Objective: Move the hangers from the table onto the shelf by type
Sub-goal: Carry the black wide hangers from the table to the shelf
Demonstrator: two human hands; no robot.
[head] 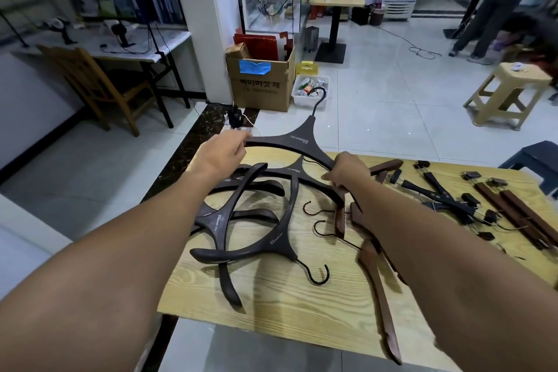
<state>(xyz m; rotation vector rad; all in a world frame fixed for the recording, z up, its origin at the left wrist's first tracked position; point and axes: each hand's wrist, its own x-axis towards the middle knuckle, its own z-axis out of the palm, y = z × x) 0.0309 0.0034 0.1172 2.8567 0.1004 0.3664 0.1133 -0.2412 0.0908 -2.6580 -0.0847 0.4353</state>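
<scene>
Head view: both hands hold one hanger (299,139) over the tabletop's far left corner, its hook pointing away toward a cardboard box (262,84) on the floor. From my station I read the left hand (223,152) as pinching the hanger's left tip, fingers curled round it, while the right hand (347,174) clasps the right arm of the same hanger near its end. Whether the hanger touches what lies beneath it, I cannot tell. Below the forearms, a dark pile (216,222) of similar hangers lies on the left half of the table (271,299), arms crossing and one hook aimed at the near edge. Just right of that pile, brown hangers (373,269) lie partly hidden by the right forearm, one reaching the near edge. Toward the right edge I make out clip hangers (447,198), dark and brown, some crossed, some side by side. A stool (507,93) stands on the tiles beyond the table.
</scene>
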